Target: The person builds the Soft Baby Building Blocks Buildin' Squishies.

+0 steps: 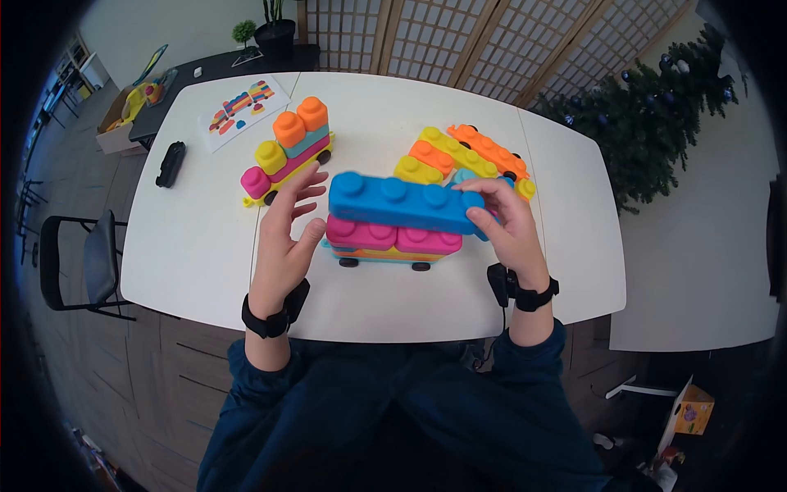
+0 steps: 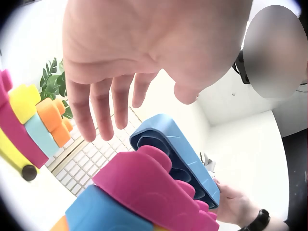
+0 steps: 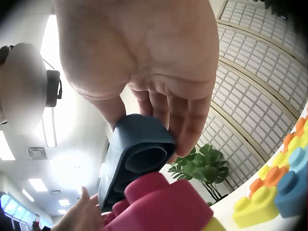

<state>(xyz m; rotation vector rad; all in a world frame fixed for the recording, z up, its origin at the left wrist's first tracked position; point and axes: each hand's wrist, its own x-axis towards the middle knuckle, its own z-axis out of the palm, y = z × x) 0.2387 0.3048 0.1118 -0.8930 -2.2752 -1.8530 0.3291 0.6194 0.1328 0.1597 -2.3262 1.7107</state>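
Observation:
A long blue brick (image 1: 402,203) is held by its right end in my right hand (image 1: 512,225), thumb on the near side and fingers behind. It hovers tilted over two pink bricks (image 1: 361,234) on top of a wheeled block car (image 1: 385,256). In the right wrist view the hollow underside of the blue brick (image 3: 144,159) faces the studs of a pink brick (image 3: 159,204). My left hand (image 1: 287,234) is beside the car's left end, fingers spread and touching nothing; in the left wrist view a gap separates it from the blue brick (image 2: 178,154).
At the left stands a second block car (image 1: 283,168) with orange, yellow and pink bricks. Behind it lie a picture sheet (image 1: 238,123) and, further left, a black object (image 1: 170,164). Yellow and orange block pieces (image 1: 434,156) sit at the back right of the white table (image 1: 566,246).

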